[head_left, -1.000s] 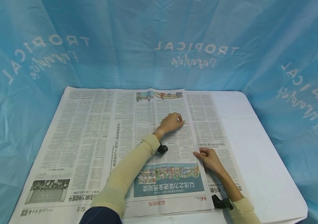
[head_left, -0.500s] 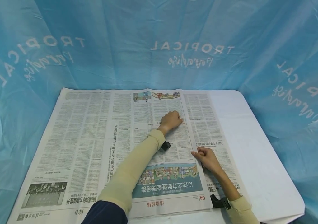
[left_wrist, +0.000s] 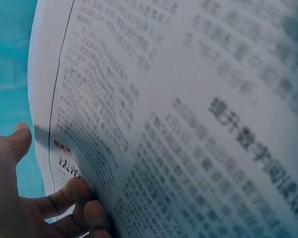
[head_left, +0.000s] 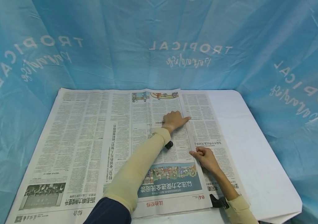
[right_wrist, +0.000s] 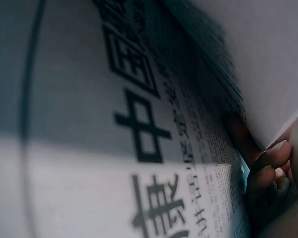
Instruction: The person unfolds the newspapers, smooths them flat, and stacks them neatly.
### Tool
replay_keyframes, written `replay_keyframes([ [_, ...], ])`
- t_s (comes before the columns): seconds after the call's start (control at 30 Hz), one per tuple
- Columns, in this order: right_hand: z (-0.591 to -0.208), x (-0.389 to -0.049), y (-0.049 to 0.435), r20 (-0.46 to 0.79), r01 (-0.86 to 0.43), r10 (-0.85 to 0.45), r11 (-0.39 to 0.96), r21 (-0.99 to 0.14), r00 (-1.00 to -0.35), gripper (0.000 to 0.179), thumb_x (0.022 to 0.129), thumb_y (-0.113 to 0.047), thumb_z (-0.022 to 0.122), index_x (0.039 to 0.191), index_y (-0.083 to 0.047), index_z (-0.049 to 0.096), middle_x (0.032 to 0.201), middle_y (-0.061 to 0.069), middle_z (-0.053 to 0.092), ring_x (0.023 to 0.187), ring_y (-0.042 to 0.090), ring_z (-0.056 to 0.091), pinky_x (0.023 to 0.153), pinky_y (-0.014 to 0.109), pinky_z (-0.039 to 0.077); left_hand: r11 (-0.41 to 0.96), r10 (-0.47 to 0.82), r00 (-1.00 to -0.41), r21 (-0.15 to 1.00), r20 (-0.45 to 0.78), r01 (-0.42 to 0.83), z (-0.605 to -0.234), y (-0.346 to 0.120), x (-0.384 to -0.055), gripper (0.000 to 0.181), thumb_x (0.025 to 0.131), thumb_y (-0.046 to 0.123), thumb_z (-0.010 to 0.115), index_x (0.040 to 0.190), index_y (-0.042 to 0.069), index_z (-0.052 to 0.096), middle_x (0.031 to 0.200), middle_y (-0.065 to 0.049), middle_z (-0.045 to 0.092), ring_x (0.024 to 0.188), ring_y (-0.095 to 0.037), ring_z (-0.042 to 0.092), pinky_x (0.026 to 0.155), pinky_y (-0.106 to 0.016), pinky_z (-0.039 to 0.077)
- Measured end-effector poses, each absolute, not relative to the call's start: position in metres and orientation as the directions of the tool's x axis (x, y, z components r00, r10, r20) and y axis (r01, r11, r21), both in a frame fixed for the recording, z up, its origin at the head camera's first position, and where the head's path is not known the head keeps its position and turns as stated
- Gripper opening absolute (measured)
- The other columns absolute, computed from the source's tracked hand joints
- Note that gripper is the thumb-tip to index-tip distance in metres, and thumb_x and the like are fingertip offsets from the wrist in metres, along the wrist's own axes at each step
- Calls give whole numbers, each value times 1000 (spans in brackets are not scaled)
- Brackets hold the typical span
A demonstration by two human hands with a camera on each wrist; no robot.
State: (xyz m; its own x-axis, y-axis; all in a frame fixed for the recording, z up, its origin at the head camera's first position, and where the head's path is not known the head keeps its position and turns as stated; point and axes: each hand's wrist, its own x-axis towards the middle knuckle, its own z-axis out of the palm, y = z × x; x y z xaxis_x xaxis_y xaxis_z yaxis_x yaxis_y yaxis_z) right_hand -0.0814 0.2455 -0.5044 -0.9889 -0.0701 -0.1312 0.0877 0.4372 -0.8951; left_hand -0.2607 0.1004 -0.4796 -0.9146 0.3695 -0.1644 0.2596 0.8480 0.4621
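Observation:
A folded newspaper page (head_left: 175, 155) with a colour cartoon block lies over a wider spread newspaper (head_left: 72, 133). My left hand (head_left: 174, 120) rests on the page near its right edge, thumb spread toward that edge. In the left wrist view the bent fingers (left_wrist: 78, 191) touch the print, while the thumb stands apart from them. Lower down the same edge, my right hand (head_left: 207, 158) pinches the page, thumb on top. The right wrist view shows curled fingers (right_wrist: 268, 166) under the raised sheet, above large black print; the sheet hides the thumb.
The newspapers lie on a white table (head_left: 248, 149), whose bare strip runs along the right. Blue printed sheeting (head_left: 131, 46) hangs close behind the table and at both sides. A black wrist camera (head_left: 217, 201) sits on the right wrist.
My left hand's thumb has moved out from the fist toward the page's right edge. The right hand keeps its pinch. The head view has shifted slightly.

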Motion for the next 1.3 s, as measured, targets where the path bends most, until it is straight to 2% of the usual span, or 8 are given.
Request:
replay_keyframes([
  [0.17, -523, -86, 252, -123, 108, -4, 446, -888, -992, 38, 95, -22, 66, 72, 4, 50, 49, -5, 26, 38, 3, 25, 38, 21, 29, 861, 347, -927, 440, -142, 255, -479, 102, -258, 61, 93, 68, 45, 86, 13, 69, 68, -6, 65, 60, -22, 63, 60, -36, 51],
  [0.4, -527, -87, 252, -112, 108, 17, 458, -882, -994, 34, 92, -28, 70, 76, 1, 60, 46, -5, 33, 38, 7, 34, 38, 23, 33, 866, 351, -924, 427, -148, 261, -481, 103, -261, 57, 92, 67, 48, 75, 14, 60, 59, -2, 53, 54, -18, 57, 51, -31, 41],
  [0.7, -528, -87, 256, -94, 72, -24, 458, -886, -995, 34, 93, -25, 68, 75, 1, 57, 47, -5, 32, 40, 6, 37, 42, 24, 37, 824, 404, -895, 500, -188, 267, -475, 94, -263, 48, 96, 57, 51, 86, 12, 63, 76, -6, 62, 65, -20, 58, 60, -35, 44],
  [0.9, -526, -88, 257, -176, 149, -30, 403, -903, -984, 37, 100, -30, 58, 92, 6, 64, 49, -2, 45, 39, 7, 39, 39, 25, 35, 803, 445, -868, 528, -222, 277, -478, 89, -269, 45, 97, 53, 51, 78, 14, 56, 72, -2, 53, 62, -16, 48, 58, -32, 39],
  [1.0, -521, -89, 258, -198, 175, -26, 363, -915, -980, 48, 105, -34, 44, 99, 10, 63, 48, 0, 46, 36, 8, 37, 37, 26, 33, 792, 453, -859, 552, -240, 263, -480, 88, -273, 46, 97, 51, 52, 69, 15, 49, 64, 0, 45, 57, -14, 42, 53, -29, 35],
  [1.1, -513, -92, 260, -195, 166, -57, 334, -928, -979, 53, 108, -31, 34, 103, 14, 60, 45, 6, 42, 35, 9, 37, 36, 28, 34, 778, 458, -850, 580, -260, 242, -481, 86, -276, 46, 98, 48, 53, 66, 15, 47, 60, 1, 44, 53, -13, 40, 50, -28, 33],
  [1.23, -512, -100, 267, -224, 183, -103, 305, -935, -969, 48, 107, -31, 38, 108, 13, 59, 46, 6, 46, 36, 10, 40, 37, 28, 34, 741, 483, -833, 633, -271, 224, -481, 81, -277, 42, 98, 42, 52, 68, 14, 49, 59, 0, 46, 52, -14, 39, 49, -27, 31],
  [1.3, -516, -106, 272, -247, 208, -98, 302, -930, -964, 47, 105, -34, 44, 111, 11, 59, 48, 1, 47, 38, 10, 42, 38, 27, 34, 714, 501, -825, 663, -260, 225, -482, 79, -277, 39, 98, 39, 52, 69, 14, 46, 60, 0, 44, 52, -14, 38, 50, -27, 31],
])
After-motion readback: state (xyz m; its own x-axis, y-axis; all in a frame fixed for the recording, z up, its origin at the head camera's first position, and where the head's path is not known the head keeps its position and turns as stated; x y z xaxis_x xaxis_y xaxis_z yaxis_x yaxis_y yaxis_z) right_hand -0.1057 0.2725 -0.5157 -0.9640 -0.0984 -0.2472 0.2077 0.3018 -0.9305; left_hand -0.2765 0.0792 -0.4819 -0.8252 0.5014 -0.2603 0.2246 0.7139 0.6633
